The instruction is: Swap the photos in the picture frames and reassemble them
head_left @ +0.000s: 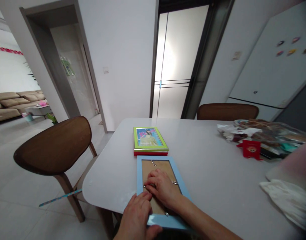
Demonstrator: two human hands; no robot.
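A light blue picture frame (180, 178) lies face down at the near table edge, its brown backing board (165, 165) showing. Small metal clips sit around the backing, one at the top (153, 163), one at the right (175, 182) and one at the bottom. My left hand (137, 215) is closed around the frame's lower left corner, with the thumb on the near side. Curled over the backing, my right hand (163, 188) has its fingertips pinched at the left metal clip (144, 186). Just beyond lies a green picture frame (164, 145) holding a picture of a figure in a dress, on top of a red one (150, 153).
Plastic bags (270, 130), a red packet (251, 149) and a white cloth (285, 200) lie on the white table (200, 143) at right. One brown chair (55, 146) stands left, another chair (228, 111) at the far side.
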